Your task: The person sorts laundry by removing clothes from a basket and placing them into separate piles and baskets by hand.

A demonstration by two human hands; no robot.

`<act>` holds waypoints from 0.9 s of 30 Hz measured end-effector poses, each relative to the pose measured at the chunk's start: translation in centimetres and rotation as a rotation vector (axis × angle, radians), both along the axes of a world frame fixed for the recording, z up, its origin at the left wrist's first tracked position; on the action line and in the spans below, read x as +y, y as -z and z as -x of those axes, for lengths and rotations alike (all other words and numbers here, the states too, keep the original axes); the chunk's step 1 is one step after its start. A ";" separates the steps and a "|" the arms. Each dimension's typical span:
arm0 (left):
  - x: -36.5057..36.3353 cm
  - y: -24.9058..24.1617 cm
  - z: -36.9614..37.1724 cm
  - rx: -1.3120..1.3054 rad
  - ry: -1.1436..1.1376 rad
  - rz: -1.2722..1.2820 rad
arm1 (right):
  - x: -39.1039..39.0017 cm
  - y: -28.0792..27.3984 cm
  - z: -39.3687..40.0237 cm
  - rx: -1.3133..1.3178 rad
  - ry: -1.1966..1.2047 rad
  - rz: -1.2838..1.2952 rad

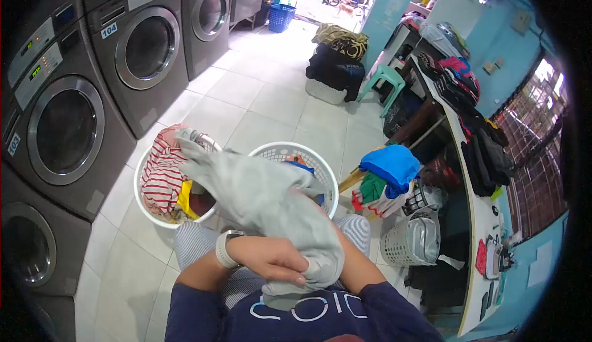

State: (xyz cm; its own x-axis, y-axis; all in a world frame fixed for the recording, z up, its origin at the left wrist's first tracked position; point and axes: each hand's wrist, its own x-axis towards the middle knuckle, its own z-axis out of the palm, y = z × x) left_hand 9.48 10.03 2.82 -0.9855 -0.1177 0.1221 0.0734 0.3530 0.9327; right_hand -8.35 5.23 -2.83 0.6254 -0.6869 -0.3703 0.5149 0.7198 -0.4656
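Observation:
A light grey garment [259,185] stretches across my lap, its far end hanging over the left basket. My left hand [271,259], with a white watch on the wrist, is closed on a bunched part of this garment near my chest. My right forearm [354,255] reaches forward beneath and into the cloth. The fabric covers my right hand, so its fingers are hidden. In the left white basket [139,188] lie a red-and-white striped cloth [161,181] and a yellow piece [185,200]. The right white basket [333,181] holds blue and orange clothes, partly covered by the garment.
Front-loading machines [148,49] line the left side. Ahead stand a laundry-heaped basket [325,91], a blue basket [282,19] and a green stool [385,82]. To the right are a blue cloth pile [391,164], another white basket [394,243] and a long table [472,249] bearing dark clothes.

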 end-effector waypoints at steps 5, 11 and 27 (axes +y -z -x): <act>-1.6 -0.6 -3.6 0.309 -0.516 -0.164 | 1.1 -7.0 2.3 0.281 0.113 0.019; -10.4 7.6 -8.2 0.320 -1.243 -0.344 | 1.2 -11.4 5.2 0.568 0.748 0.636; -14.6 28.5 -25.0 -1.481 -2.319 -0.025 | -8.3 -20.3 5.5 0.815 1.342 1.026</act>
